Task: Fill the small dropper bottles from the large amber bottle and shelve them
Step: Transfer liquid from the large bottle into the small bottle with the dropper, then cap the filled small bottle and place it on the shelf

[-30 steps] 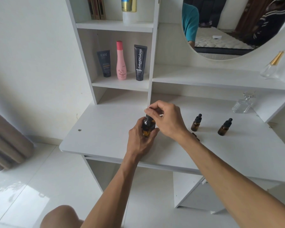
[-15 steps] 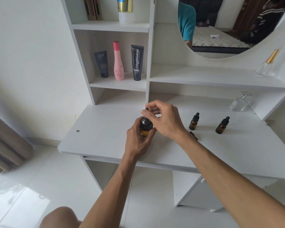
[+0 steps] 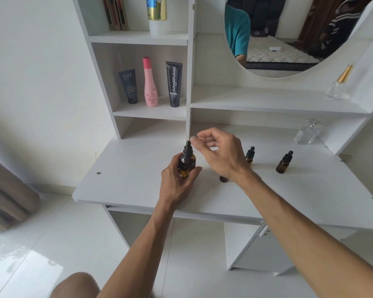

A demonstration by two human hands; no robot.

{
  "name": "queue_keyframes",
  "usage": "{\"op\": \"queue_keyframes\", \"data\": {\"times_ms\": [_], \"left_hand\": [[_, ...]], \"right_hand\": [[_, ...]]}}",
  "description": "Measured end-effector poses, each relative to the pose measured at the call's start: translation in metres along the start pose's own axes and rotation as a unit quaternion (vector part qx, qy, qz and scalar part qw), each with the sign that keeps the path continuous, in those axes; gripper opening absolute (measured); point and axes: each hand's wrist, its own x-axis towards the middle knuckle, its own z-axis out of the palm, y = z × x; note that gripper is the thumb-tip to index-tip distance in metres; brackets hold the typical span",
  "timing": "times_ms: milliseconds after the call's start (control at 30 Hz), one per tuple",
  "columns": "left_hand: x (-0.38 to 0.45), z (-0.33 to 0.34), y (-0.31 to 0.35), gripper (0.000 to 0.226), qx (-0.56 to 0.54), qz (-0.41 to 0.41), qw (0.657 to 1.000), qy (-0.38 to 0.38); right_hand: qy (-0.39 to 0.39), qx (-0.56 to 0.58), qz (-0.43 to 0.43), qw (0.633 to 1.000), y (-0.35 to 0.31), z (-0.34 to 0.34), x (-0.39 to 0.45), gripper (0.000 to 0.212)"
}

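Left hand is gripping the amber bottle; right hand is hovering empty, loosely curled. Likely uncapping next: needs pinching the dropper cap.

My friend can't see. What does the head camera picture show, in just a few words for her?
A person's left hand holds a large amber dropper bottle upright over a white vanity desk, while the right hand hovers beside its black cap, fingers loosely curled, holding nothing. Two small amber dropper bottles stand further right, below a round mirror.
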Motion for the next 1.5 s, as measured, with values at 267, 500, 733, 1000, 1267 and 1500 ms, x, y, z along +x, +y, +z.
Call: {"op": "queue_keyframes", "data": {"times_ms": [267, 500, 733, 1000, 1267, 1500], "left_hand": [[-0.008, 0.023, 0.030, 0.063, 0.026, 0.011, 0.999, -0.044], [-0.027, 0.004, 0.036, 0.075, 0.035, 0.077, 0.983, 0.162], [-0.046, 0.039, 0.076, 0.051, 0.053, 0.182, 0.979, 0.070], [-0.034, 0.077, 0.064, 0.067, 0.117, -0.020, 0.990, -0.080], [-0.021, 0.083, 0.058, 0.048, 0.150, -0.036, 0.982, -0.106], [-0.020, 0.087, 0.051, 0.027, 0.176, -0.015, 0.979, -0.098]], "right_hand": [[0.116, -0.031, 0.073, 0.990, 0.049, -0.083, -0.031, 0.011], [0.089, -0.079, 0.144, 0.982, 0.085, -0.080, -0.050, 0.014], [0.067, -0.106, 0.201, 0.972, 0.101, -0.060, -0.067, 0.033], [0.079, -0.098, 0.199, 0.972, 0.111, -0.047, -0.071, 0.037], [0.102, -0.019, 0.145, 0.984, 0.094, -0.069, -0.062, 0.018], [-0.033, -0.114, 0.046, 0.992, 0.059, -0.090, -0.036, 0.014]]}}
